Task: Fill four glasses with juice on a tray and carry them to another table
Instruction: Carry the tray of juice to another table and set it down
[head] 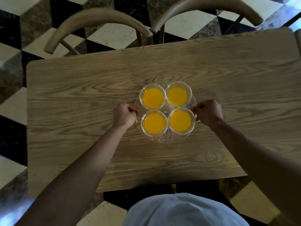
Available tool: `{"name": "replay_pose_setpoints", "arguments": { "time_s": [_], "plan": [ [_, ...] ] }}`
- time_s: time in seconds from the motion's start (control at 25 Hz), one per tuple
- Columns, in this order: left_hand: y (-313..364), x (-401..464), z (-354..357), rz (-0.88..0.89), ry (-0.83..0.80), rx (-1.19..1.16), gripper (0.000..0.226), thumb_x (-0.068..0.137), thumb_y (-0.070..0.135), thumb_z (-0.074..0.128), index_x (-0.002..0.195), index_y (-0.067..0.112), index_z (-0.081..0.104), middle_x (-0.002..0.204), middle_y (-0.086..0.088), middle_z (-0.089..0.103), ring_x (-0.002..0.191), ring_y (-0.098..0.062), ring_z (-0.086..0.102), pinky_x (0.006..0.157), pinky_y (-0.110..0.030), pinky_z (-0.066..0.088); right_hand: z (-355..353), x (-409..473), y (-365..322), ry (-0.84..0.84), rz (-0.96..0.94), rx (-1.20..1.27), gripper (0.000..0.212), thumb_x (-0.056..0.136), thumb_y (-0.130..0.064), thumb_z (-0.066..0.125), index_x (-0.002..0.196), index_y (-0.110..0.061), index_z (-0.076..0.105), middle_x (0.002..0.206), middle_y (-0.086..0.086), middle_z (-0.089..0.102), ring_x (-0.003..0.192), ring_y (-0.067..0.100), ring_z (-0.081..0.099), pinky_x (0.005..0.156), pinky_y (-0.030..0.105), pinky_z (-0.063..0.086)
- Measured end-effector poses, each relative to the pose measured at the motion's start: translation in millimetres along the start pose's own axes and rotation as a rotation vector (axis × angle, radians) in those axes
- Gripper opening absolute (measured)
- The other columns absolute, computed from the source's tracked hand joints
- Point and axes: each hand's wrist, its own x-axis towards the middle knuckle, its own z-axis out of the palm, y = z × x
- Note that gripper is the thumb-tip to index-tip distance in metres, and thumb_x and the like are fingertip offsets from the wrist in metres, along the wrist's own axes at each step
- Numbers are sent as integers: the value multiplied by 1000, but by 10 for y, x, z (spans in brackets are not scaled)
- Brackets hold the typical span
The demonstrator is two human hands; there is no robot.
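Observation:
A clear round glass tray [164, 139] is at the middle of a wooden table [81, 88]. On it stand several clear glasses of orange juice in a square: far left [153, 98], far right [177, 96], near left [154, 123], near right [180, 120]. My left hand [124, 115] is closed on the tray's left edge. My right hand [207, 112] is closed on its right edge. I cannot tell whether the tray rests on the table or hovers just above it.
Two wooden chairs with curved backs [97, 18] [208, 7] stand at the table's far side. The floor is checkered tile [14, 105]. My pale shirt [184, 211] fills the bottom edge, close to the table's near edge.

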Motion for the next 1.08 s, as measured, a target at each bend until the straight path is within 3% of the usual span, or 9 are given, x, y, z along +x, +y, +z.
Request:
{"name": "replay_pose_setpoints", "arguments": {
  "time_s": [0.2,0.28,0.52,0.64,0.84,1.08],
  "plan": [
    [-50,43,8,-16,-11,-37,41,90,-17,61,71,17,74,72,-6,77,55,-20,75,62,-43,68,41,8,-1,-14,10,11,9,84,-8,75,77,-6,80,72,10,77,62,25,76,61,35,64],
    [-53,36,22,-36,-21,-65,40,91,-17,59,72,15,73,73,-5,77,57,-22,76,63,-45,68,58,9,6,-3,16,2,10,85,-8,74,78,-7,80,73,9,77,62,23,76,58,32,63],
    [-46,-26,84,-73,-9,-83,36,94,-16,56,79,10,76,74,-5,78,53,-13,75,55,-34,66,92,-6,64,10,20,10,8,87,-10,74,82,-9,80,73,7,76,62,21,75,57,25,59],
    [-45,-59,109,-67,-1,-68,43,92,-16,55,73,16,74,70,1,76,46,-6,71,46,-26,60,116,-2,102,28,18,-6,9,87,-15,75,83,-9,79,72,8,75,64,22,75,65,30,61],
    [-78,-77,146,-89,-31,-104,35,95,-14,59,79,12,75,80,-6,78,73,-31,81,68,-51,69,121,6,150,33,27,-16,11,87,-18,74,83,-11,80,70,5,75,60,16,72,61,24,58],
    [-150,-71,206,-103,-33,-125,36,94,-15,59,76,12,73,79,-7,78,77,-35,80,72,-56,68,113,-5,168,26,19,-5,13,87,-16,72,80,-8,80,72,11,76,69,23,76,72,36,63]
  ]
}}
